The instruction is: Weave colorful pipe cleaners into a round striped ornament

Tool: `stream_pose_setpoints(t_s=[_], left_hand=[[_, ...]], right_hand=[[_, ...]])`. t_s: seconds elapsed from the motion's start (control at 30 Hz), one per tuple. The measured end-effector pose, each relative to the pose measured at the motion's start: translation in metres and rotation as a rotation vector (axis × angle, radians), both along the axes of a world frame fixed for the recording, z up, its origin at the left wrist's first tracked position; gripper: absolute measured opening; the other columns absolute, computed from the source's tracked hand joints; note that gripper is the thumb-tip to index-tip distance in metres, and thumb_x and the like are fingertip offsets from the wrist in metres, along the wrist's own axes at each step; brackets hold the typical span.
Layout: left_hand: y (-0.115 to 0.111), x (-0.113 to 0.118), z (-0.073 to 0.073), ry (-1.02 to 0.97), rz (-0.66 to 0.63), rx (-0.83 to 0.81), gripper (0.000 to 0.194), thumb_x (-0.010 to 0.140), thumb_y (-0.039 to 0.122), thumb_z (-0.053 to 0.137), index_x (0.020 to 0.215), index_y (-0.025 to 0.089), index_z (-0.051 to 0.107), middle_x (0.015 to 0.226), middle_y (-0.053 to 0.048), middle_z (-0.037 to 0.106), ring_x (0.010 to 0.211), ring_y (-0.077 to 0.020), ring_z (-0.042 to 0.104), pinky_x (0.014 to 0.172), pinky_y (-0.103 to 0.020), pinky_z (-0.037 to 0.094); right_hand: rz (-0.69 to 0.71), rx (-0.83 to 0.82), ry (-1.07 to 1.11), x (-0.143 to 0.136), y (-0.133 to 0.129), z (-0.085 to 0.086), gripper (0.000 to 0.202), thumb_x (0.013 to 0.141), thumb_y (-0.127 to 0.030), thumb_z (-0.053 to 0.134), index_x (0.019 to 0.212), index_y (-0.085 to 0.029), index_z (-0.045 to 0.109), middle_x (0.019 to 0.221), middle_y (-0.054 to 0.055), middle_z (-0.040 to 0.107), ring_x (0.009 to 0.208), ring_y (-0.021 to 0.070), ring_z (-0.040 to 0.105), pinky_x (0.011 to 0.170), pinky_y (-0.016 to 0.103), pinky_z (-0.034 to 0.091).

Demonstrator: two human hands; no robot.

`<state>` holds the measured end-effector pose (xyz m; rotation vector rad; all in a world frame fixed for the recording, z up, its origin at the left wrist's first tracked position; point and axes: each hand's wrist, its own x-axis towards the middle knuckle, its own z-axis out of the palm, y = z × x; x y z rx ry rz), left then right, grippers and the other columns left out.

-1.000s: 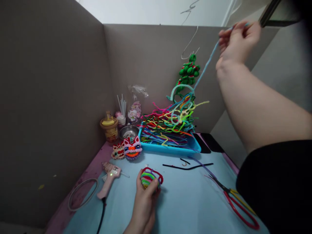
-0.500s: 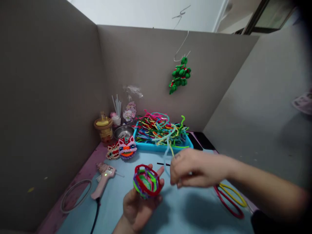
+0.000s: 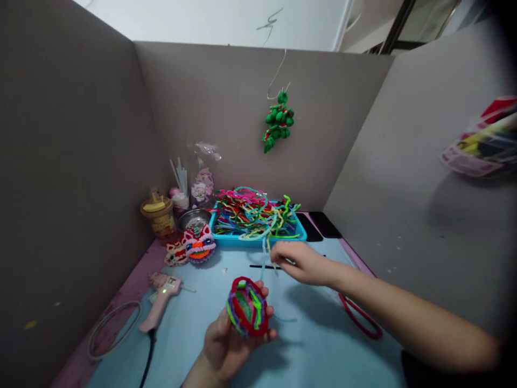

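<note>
A round basket-like piece of red, purple and green pipe cleaners point(image 3: 247, 307) rests in my left hand point(image 3: 230, 345), its opening tilted toward the camera and my fingers curled round its far side. My right hand point(image 3: 297, 262) is bent down over the mat in front of the tray, fingertips together near a yellow strand point(image 3: 269, 248). Whether the fingers pinch that strand cannot be made out. A light blue strand point(image 3: 264, 258) hangs from the tray toward my left fingers. Another light blue piece point(image 3: 286, 320) lies right of the basket piece.
A blue tray point(image 3: 258, 242) heaped with coloured pipe cleaners stands at the back. Two lion-head pieces point(image 3: 200, 247), a metal bowl point(image 3: 194, 220), a lidded cup point(image 3: 161, 221) and a pink glue gun point(image 3: 161, 302) sit left. A red loop point(image 3: 363, 323) lies right; phones are behind.
The camera view has turned right. My right hand has moved away from the basket piece toward the tray. The basket piece is tilted more toward the camera.
</note>
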<state>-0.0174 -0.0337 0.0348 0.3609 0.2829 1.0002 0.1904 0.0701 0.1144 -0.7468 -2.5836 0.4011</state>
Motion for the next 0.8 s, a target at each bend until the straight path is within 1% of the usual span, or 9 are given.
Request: stream_pose_setpoints(t_s=[0.03,0.1,0.2,0.27,0.47,0.53,0.63,0.7,0.8], left_hand=[[-0.001,0.002,-0.001,0.011,0.002,0.001,0.090,0.054,0.044,0.078,0.134,0.026,0.042,0.131,-0.015,0.050,0.108,-0.0351,0.056,0.084,-0.045,0.047],[-0.004,0.006,-0.002,0.032,0.002,0.011,0.088,0.051,0.043,0.080,0.130,0.024,0.047,0.129,-0.015,0.051,0.107,-0.0364,0.056,0.085,-0.047,0.047],[-0.009,0.015,-0.006,0.054,0.000,0.044,0.084,0.043,0.044,0.083,0.119,0.022,0.057,0.126,-0.014,0.053,0.105,-0.0374,0.056,0.082,-0.048,0.048],[-0.010,0.019,-0.007,0.072,0.009,0.067,0.081,0.039,0.047,0.084,0.113,0.022,0.062,0.126,-0.013,0.053,0.105,-0.0371,0.056,0.081,-0.048,0.049],[-0.009,0.018,-0.005,0.082,0.086,0.078,0.080,0.037,0.046,0.086,0.110,0.022,0.064,0.120,-0.012,0.056,0.101,-0.0338,0.057,0.083,-0.048,0.049],[-0.009,0.017,-0.003,0.086,0.094,0.076,0.080,0.037,0.046,0.086,0.110,0.021,0.064,0.120,-0.012,0.056,0.104,-0.0352,0.056,0.083,-0.048,0.049],[-0.009,0.016,-0.002,0.103,0.114,0.063,0.081,0.038,0.045,0.085,0.112,0.022,0.062,0.124,-0.013,0.054,0.111,-0.0387,0.052,0.085,-0.050,0.047],[-0.008,0.015,-0.002,0.113,0.131,0.043,0.082,0.039,0.044,0.085,0.115,0.023,0.059,0.128,-0.013,0.051,0.114,-0.0405,0.050,0.087,-0.052,0.046],[-0.006,0.009,-0.002,0.129,0.166,0.020,0.085,0.042,0.044,0.084,0.119,0.024,0.056,0.134,-0.013,0.047,0.117,-0.0423,0.046,0.088,-0.053,0.045]], right_hand=[[-0.056,0.068,-0.010,0.002,0.011,-0.010,0.029,0.079,-0.006,0.043,0.100,-0.018,0.059,0.095,0.008,0.065,0.084,0.0159,0.061,0.075,0.028,0.049],[-0.049,0.148,-0.064,0.004,0.033,-0.030,0.038,0.078,-0.006,0.043,0.112,-0.020,0.056,0.114,0.011,0.060,0.096,0.0173,0.060,0.080,0.030,0.049],[-0.049,0.211,-0.092,0.005,0.061,-0.053,0.036,0.076,-0.004,0.044,0.104,-0.020,0.060,0.107,0.010,0.064,0.095,0.0182,0.061,0.081,0.031,0.050],[-0.077,0.258,-0.070,0.007,0.074,-0.059,0.032,0.075,-0.004,0.044,0.098,-0.019,0.062,0.101,0.010,0.066,0.096,0.0205,0.060,0.083,0.035,0.050],[-0.205,0.249,0.135,0.014,0.099,-0.040,0.031,0.077,-0.009,0.045,0.099,-0.021,0.064,0.116,0.009,0.061,0.107,0.0213,0.058,0.091,0.038,0.048],[-0.296,0.264,0.213,0.018,0.109,-0.032,0.027,0.078,-0.011,0.045,0.089,-0.021,0.067,0.110,0.009,0.063,0.104,0.0221,0.059,0.090,0.039,0.048],[-0.318,0.242,0.218,0.023,0.125,-0.027,0.026,0.080,-0.013,0.045,0.087,-0.023,0.068,0.096,0.006,0.068,0.094,0.0206,0.063,0.089,0.041,0.049],[-0.309,0.213,0.181,0.022,0.136,-0.027,0.026,0.080,-0.014,0.047,0.093,-0.023,0.068,0.106,0.007,0.066,0.103,0.0217,0.060,0.095,0.043,0.046],[-0.289,0.086,0.102,0.020,0.149,-0.030,0.039,0.075,-0.011,0.050,0.110,-0.020,0.063,0.132,0.009,0.052,0.124,0.0234,0.046,0.106,0.044,0.035]])
